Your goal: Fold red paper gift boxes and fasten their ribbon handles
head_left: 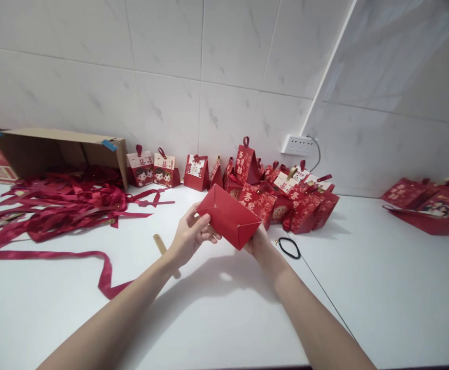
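A plain red paper box (230, 218) is held up over the white table, its flat rectangular face with folded triangular ends turned toward me. My left hand (193, 234) grips its left edge, the thumb on the near face. At the box's right end is my right hand (258, 241), mostly hidden behind it, with the fingers out of sight. Below my left wrist lies a thin wooden stick (160, 243). A black cord loop (289, 247) rests to the right of my right hand.
Several finished red boxes (303, 208) with ribbon loops stand behind my hands. Dark red ribbons (73, 205) spill from a cardboard box (54, 134) at left. More red boxes (425, 198) lie far right. A power strip (298, 145) is on the wall.
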`<state>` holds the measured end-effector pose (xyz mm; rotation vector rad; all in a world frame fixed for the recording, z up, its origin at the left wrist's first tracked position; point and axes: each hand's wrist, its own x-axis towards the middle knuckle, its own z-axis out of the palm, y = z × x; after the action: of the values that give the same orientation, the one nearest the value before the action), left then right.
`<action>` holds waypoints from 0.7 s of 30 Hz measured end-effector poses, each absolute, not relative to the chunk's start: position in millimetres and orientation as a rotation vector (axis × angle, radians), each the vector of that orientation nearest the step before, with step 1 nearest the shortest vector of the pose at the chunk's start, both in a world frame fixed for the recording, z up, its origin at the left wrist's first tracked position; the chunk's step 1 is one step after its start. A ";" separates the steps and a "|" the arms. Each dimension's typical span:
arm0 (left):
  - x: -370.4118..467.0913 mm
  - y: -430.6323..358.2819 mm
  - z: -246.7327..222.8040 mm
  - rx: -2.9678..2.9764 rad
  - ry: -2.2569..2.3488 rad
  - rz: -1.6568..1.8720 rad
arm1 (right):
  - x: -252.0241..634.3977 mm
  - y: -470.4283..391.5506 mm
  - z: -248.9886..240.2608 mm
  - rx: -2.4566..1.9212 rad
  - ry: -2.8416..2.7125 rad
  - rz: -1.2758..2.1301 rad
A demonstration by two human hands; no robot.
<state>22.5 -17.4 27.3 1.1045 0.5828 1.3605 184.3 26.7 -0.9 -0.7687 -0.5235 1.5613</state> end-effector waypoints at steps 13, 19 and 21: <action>23.4 0.1 19.2 0.638 0.783 1.370 | 173.9 5.3 25.7 -0.761 -0.545 1.355; 19.4 0.2 19.3 0.757 0.685 1.429 | 179.0 9.6 18.7 -0.812 -0.573 1.329; 18.9 0.0 17.7 0.840 0.698 1.433 | 181.6 13.0 14.6 -0.843 -0.572 1.292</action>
<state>18.9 0.0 17.7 0.8400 0.6975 1.4326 181.6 13.0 14.6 -0.8433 -0.5718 1.2917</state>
